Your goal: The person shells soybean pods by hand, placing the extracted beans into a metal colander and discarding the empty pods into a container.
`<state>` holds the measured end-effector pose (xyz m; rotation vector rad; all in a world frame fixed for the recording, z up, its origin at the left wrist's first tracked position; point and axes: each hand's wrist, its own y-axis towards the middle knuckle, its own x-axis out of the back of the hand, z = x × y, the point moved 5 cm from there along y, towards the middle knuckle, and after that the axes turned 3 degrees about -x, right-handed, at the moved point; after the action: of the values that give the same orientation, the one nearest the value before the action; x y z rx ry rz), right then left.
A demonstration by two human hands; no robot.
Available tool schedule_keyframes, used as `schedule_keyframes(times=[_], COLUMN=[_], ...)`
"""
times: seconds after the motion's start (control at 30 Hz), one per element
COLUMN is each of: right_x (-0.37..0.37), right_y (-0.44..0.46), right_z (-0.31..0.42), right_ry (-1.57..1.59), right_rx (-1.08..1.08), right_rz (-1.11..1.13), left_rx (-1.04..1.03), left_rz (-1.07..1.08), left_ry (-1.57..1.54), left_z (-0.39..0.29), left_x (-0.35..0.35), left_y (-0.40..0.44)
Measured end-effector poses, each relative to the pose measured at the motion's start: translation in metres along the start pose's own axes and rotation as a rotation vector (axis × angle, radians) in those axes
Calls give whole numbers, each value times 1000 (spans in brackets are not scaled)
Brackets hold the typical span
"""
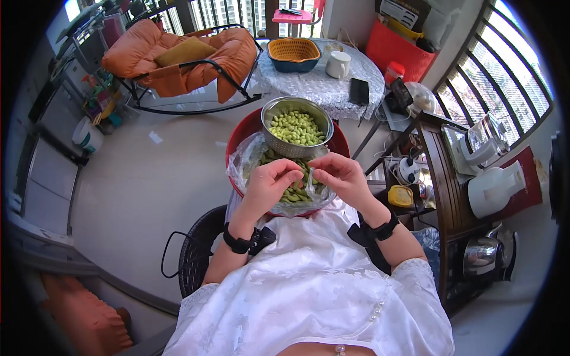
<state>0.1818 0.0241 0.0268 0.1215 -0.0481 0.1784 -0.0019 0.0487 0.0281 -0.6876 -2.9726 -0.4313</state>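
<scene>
My left hand is closed in a pinch over a bag of green bean pods. Facing it, my right hand is also pinched, its fingertips a short way from the left ones. Whatever is between the fingers of either hand is too small or hidden to name. A twist of the clear plastic bag rises close to my right thumb. Beneath is a red basin, which holds the bag. At its far side a perforated steel bowl contains shelled green beans.
Beyond the basin, a round table carries a nested basket, a white mug and a phone. An orange rocking chair stands far left. On the right, a dark wooden shelf holds a white kettle.
</scene>
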Motion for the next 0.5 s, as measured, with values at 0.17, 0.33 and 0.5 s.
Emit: schedule_keyframes(times=[0.17, 0.33, 0.5], right_x=[-10, -11, -8], right_y=[-2, -1, -2], right_z=[9, 2, 6], right_ry=[-59, 27, -146], right_rx=[69, 15, 47], right_rz=[17, -44, -93], left_rx=[-7, 12, 8], left_rz=[39, 43, 1], left_ry=[-22, -73, 43], left_z=[-1, 7, -4], left_x=[-7, -9, -11], left_y=[0, 0, -2])
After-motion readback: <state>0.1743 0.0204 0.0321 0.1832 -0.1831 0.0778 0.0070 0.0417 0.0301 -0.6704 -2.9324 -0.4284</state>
